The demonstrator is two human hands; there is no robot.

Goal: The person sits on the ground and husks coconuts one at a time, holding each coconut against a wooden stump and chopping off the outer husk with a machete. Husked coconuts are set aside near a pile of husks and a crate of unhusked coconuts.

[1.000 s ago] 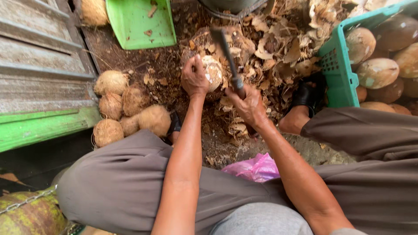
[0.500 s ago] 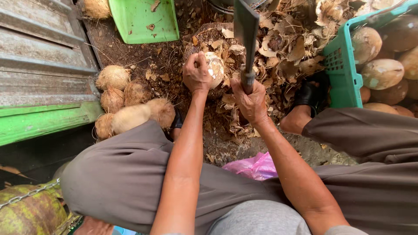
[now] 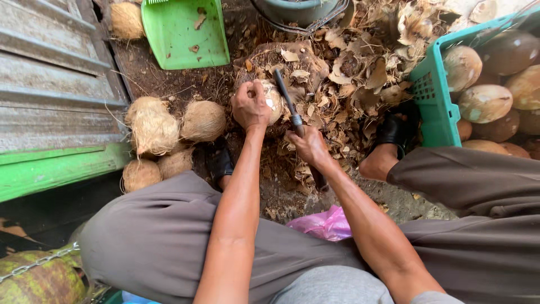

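1. Left hand (image 3: 250,106): closed over the top and near side of a partly husked coconut (image 3: 273,101), pressing it onto the husk-strewn chopping block (image 3: 292,62).
2. Right hand (image 3: 308,145): clenched round the handle of a heavy knife (image 3: 288,101), blade angled up and resting against the coconut's right flank.
3. Coconut position: under the left palm, just beyond and left of the right fist, touching the blade.
4. Risk: left fingers (image 3: 260,90) very near the edge; likely cut if the blade glances off the rounded shell.
5. Risk: possible roll of the nut on loose husk scraps (image 3: 349,84), spoiling the stroke.
6. Surroundings: fibrous coconuts (image 3: 169,132) left, green crate (image 3: 436,101) right.
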